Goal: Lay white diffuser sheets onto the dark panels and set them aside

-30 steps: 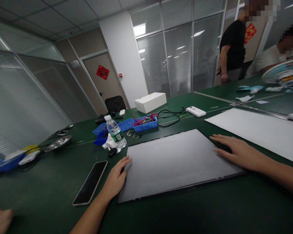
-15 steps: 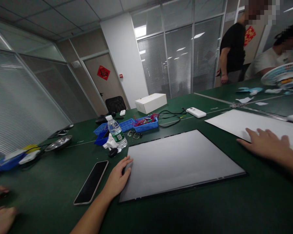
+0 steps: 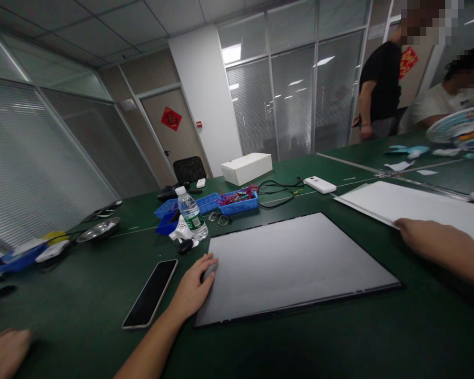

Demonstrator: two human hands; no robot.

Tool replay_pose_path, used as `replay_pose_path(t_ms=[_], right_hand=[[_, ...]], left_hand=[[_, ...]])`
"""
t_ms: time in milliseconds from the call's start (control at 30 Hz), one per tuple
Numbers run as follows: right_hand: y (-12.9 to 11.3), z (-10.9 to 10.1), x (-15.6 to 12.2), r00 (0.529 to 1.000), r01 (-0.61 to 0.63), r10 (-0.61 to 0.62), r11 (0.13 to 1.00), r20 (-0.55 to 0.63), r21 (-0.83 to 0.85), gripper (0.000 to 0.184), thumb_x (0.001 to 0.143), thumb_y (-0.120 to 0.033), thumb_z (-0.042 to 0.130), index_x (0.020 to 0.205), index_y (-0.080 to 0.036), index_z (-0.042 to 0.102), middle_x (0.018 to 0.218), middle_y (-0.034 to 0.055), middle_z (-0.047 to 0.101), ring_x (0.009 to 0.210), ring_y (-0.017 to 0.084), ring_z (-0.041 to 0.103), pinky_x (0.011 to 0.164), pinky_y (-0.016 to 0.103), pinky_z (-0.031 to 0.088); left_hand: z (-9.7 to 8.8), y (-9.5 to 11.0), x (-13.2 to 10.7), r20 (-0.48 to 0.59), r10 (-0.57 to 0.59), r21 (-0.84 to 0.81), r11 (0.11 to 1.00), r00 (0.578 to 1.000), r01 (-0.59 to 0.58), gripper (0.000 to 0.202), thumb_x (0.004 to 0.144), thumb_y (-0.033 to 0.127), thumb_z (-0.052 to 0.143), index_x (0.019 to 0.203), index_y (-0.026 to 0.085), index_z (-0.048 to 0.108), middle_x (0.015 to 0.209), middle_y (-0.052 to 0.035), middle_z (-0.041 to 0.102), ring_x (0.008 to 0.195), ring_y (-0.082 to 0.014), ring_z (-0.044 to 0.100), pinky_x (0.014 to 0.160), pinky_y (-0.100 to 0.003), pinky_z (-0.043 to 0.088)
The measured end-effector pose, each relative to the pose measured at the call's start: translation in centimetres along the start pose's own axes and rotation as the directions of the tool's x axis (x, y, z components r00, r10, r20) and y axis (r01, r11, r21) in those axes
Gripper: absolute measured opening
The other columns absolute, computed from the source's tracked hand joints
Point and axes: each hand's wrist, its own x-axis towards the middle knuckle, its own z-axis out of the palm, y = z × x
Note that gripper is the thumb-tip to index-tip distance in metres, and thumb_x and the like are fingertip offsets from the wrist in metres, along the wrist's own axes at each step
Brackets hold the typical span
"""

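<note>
A grey, flat rectangular panel (image 3: 296,266) with a thin black border lies on the table in front of me. My left hand (image 3: 195,284) rests at its left edge, thumb and fingers apart, fingertips touching the top surface. To the right is a large white sheet (image 3: 426,202); its left edge looks slightly raised and shows more than one layer. My right hand (image 3: 438,239) is closed on the near edge of this white sheet, its fingers mostly hidden. A phone (image 3: 150,295) with a dark screen lies left of my left hand.
A water bottle (image 3: 192,215) stands behind the panel, near glasses (image 3: 223,219) and a blue tray (image 3: 239,200) of wires. Behind are a white box (image 3: 247,168) and a white device (image 3: 319,185). Another person's hand (image 3: 6,350) is at lower left; two people are at far right.
My right hand has gone from spread fingers over the white sheet to closing on its near edge, which has lifted slightly. My left hand stays on the panel.
</note>
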Motion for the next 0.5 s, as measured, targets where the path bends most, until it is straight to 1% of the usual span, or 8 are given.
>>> replay_pose_path(t_ms=[100,167,233,300,367,433,500], right_hand=[[-0.5,-1.1,-0.9,0.997,-0.039,0.038,0.999,-0.063,-0.017,0.056,0.098,-0.048,0.030,0.140,-0.024,0.058,0.127,0.0193,0.064,0.096,0.034,0.064,0.072,0.042,0.047],[-1.4,-1.9,-1.8,0.994,-0.025,0.022,0.999,-0.108,-0.023,0.055,0.097,-0.050,0.032,0.137,-0.026,0.060,0.125,0.0161,0.065,0.095,0.032,0.064,0.069,0.040,0.047],[-2.8,-2.7,-3.1,0.990,0.007,-0.012,0.999,-0.141,-0.041,0.055,0.097,-0.051,0.031,0.134,-0.025,0.062,0.118,0.0151,0.068,0.090,0.032,0.065,0.065,0.040,0.047],[-4.8,-3.3,-4.5,0.982,0.083,-0.093,0.994,-0.166,-0.067,0.055,0.098,-0.050,0.030,0.132,-0.023,0.063,0.111,0.0150,0.070,0.085,0.031,0.066,0.063,0.040,0.048],[-6.9,-3.5,-6.0,0.960,0.202,-0.216,0.975,-0.177,-0.093,0.053,0.098,-0.046,0.029,0.130,-0.023,0.065,0.107,0.0145,0.072,0.082,0.030,0.067,0.064,0.041,0.049],[-8.8,-3.1,-7.4,0.920,0.334,-0.348,0.937,-0.179,-0.106,0.049,0.099,-0.041,0.030,0.126,-0.025,0.068,0.106,0.0121,0.074,0.082,0.030,0.069,0.067,0.043,0.052],[-10.3,-2.4,-8.5,0.863,0.452,-0.461,0.887,-0.207,-0.092,0.044,0.097,-0.037,0.035,0.122,-0.027,0.070,0.104,0.0096,0.075,0.080,0.030,0.071,0.068,0.044,0.054]], left_hand=[[0.1,0.1,0.0,0.007,-0.006,0.008,1.000,1.000,0.006,0.045,0.094,0.036,0.051,0.133,0.023,0.068,0.153,-0.0078,0.054,0.144,-0.0289,0.047,0.122,-0.053,0.034],[0.1,0.1,0.1,0.009,-0.012,0.010,1.000,1.000,0.012,0.045,0.094,0.036,0.051,0.133,0.023,0.068,0.153,-0.0078,0.054,0.145,-0.0290,0.047,0.122,-0.053,0.034],[0.1,0.2,0.1,0.008,-0.016,0.011,1.000,1.000,0.015,0.045,0.094,0.037,0.051,0.133,0.024,0.068,0.153,-0.0079,0.054,0.145,-0.0294,0.047,0.121,-0.054,0.035],[0.1,0.2,0.1,0.010,-0.016,0.012,1.000,1.000,0.016,0.044,0.094,0.037,0.051,0.132,0.024,0.069,0.152,-0.0081,0.055,0.145,-0.0298,0.047,0.121,-0.055,0.035],[0.1,0.3,0.2,0.011,-0.016,0.012,1.000,1.000,0.016,0.043,0.094,0.036,0.052,0.132,0.024,0.069,0.152,-0.0084,0.055,0.145,-0.0302,0.047,0.121,-0.055,0.035],[0.0,0.3,0.2,0.014,-0.016,0.010,1.000,1.000,0.016,0.043,0.094,0.036,0.052,0.132,0.025,0.069,0.153,-0.0085,0.055,0.145,-0.0303,0.047,0.121,-0.056,0.035],[0.0,0.4,0.2,0.018,-0.019,0.010,1.000,1.000,0.018,0.043,0.095,0.036,0.051,0.133,0.025,0.068,0.153,-0.0083,0.054,0.145,-0.0304,0.047,0.121,-0.056,0.034]])
